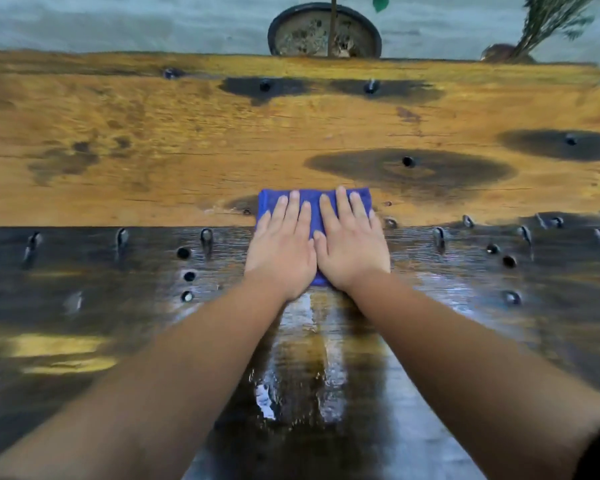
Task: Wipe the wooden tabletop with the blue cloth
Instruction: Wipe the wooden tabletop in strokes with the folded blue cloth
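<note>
Fingers (pixel 293 211) of left hand (pixel 281 249) straight, flat, pressing folded blue cloth (pixel 312 202). Right hand (pixel 352 247) same, fingers extended, palm down, beside left, thumbs touching. Cloth lies mid-counter, straddling boundary between dark wet near plank and lighter wooden counter (pixel 153 150) beyond.

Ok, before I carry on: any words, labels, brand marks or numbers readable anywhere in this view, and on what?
None: no readable text on the blue cloth, the wooden tabletop or the plant pot behind it.
The tabletop shows only stains, holes and nail heads, no marks.
</note>
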